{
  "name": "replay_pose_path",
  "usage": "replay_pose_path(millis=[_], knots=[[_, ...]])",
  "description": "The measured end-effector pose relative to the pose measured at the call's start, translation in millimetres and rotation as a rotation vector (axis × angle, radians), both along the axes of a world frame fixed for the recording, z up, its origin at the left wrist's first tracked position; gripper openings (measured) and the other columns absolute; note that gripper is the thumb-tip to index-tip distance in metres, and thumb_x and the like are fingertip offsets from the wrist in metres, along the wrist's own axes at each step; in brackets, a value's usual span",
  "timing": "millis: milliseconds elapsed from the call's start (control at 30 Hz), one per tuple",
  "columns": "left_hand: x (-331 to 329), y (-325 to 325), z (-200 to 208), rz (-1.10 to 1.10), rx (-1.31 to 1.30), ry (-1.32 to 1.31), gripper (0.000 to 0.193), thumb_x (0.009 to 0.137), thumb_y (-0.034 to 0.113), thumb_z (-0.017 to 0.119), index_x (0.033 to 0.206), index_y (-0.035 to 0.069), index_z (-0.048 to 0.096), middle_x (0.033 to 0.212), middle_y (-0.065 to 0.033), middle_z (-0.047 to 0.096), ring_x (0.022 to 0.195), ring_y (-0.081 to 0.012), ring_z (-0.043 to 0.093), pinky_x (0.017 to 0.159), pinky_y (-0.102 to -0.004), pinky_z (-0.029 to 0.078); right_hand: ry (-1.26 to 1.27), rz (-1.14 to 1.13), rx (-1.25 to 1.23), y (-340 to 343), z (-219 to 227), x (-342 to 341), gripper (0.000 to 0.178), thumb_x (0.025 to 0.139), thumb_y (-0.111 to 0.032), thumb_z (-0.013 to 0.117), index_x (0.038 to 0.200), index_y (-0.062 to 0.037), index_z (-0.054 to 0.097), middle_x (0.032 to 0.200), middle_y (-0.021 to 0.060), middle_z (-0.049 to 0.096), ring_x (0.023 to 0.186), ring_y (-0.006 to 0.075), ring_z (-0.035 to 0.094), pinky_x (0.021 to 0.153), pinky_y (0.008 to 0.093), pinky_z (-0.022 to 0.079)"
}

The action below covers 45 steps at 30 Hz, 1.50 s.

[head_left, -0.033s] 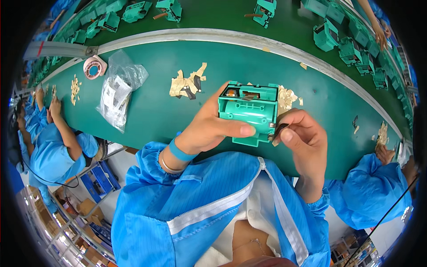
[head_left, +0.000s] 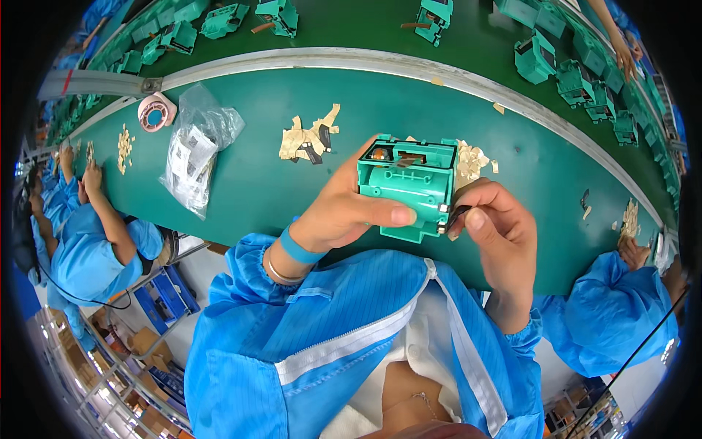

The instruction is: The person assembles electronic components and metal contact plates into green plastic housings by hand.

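Observation:
A green plastic housing is held above the bench, its open compartment with dark and copper-coloured parts at the far side. My left hand is closed round its left side, thumb lying across the front face. At the housing's right side, my right hand pinches a small dark strip between thumb and fingers, close against the lower right edge. How far the strip touches the housing is hidden by my fingers. Beyond the right hand lies a pile of cream paper scraps.
More cream scraps with dark pieces lie left of the housing. Further left are a clear plastic bag and a pink round device. A metal rail separates the bench from a belt carrying several green housings. Co-workers sit on both sides.
The housing has tilted very slightly in my left hand. My right fingers have shifted a little along its right edge, and the pale tip below the strip is less visible.

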<state>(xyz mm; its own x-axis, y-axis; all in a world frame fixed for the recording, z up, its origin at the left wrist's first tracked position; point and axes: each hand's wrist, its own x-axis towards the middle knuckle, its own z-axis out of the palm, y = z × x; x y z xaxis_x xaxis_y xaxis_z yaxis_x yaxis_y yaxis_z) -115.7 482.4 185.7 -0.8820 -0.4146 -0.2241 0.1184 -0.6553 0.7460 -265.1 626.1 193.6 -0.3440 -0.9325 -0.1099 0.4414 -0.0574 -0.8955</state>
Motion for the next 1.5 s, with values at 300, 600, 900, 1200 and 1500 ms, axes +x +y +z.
replay_pose_path(millis=[300,600,900,1200,1500], knots=[[2,-2,-30,-0.172,0.229,0.234,0.066,0.068,0.006,0.07,0.127,-0.002,0.041,0.112,-0.0156,0.058,0.099,-0.0265,0.061,0.085,-0.0391,0.05,0.291,-0.162,-0.129,-7,2,24,0.007,0.086,-0.001,0.061,0.09,0.0039,0.058,0.086,0.0071,0.053,0.074,0.0119,0.056,0.066,0.0239,0.048],[2,-2,-40,-0.171,0.296,0.271,0.067,0.069,0.007,0.069,0.128,-0.002,0.041,0.113,-0.0179,0.057,0.1,-0.031,0.06,0.083,-0.051,0.052,0.727,-0.315,-0.19,-11,0,28,0.008,0.08,0.005,0.065,0.085,0.002,0.06,0.083,0.009,0.056,0.066,0.0128,0.057,0.054,0.0227,0.048],[1,-1,-45,-0.175,0.342,0.3,0.068,0.07,0.006,0.069,0.13,0.0,0.039,0.116,-0.0178,0.056,0.102,-0.0319,0.059,0.083,-0.0526,0.052,0.725,-0.348,-0.171,-13,0,30,0.01,0.078,0.005,0.067,0.085,0.0023,0.06,0.082,0.0092,0.057,0.066,0.014,0.057,0.052,0.0231,0.048],[0,-1,-44,-0.16,0.352,0.286,0.069,0.07,0.007,0.07,0.13,0.0,0.039,0.115,-0.0178,0.056,0.102,-0.0318,0.06,0.083,-0.0523,0.052,0.791,-0.347,-0.183,-14,2,29,0.012,0.077,0.004,0.069,0.085,0.0022,0.06,0.081,0.0096,0.056,0.066,0.015,0.057,0.051,0.0242,0.048],[-1,-2,-47,-0.144,0.341,0.29,0.067,0.07,0.008,0.072,0.129,-0.001,0.04,0.114,-0.0178,0.057,0.1,-0.0312,0.06,0.081,-0.0521,0.053,0.764,-0.354,-0.128,-15,2,33,0.013,0.076,0.003,0.07,0.086,0.0014,0.061,0.08,0.0093,0.057,0.066,0.0158,0.056,0.052,0.0251,0.046]])
